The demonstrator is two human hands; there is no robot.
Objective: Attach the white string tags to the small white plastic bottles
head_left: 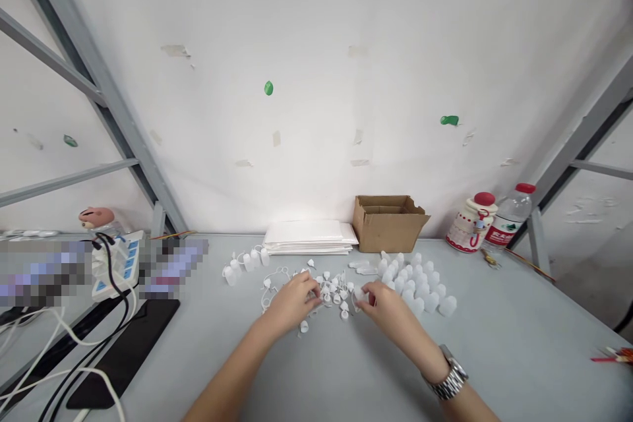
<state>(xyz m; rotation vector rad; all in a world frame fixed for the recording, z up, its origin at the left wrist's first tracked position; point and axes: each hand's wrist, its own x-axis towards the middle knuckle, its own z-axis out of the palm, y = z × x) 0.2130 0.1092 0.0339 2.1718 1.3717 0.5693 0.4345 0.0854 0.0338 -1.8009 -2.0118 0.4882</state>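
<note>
Several small white caps with thin cords [335, 290] lie in a loose pile between my hands. My left hand [297, 300] is at the pile's left side, its fingers curled toward the thumb; what they hold, if anything, is hidden. In the fingers of my right hand [384, 303] is a small translucent white container [361, 294], partly covered by the fingertips. Right of that hand, many similar translucent containers [418, 283] stand in a group. Farther left, several containers with caps and cord loops [247, 262] stand in a short row.
A stack of white padded envelopes [309, 237] and an open cardboard box [390, 227] stand against the wall. A decorated flask [469, 227] and a water bottle [509, 217] are at back right. A power strip [119, 267], cables and a black phone-like slab [126, 349] lie left.
</note>
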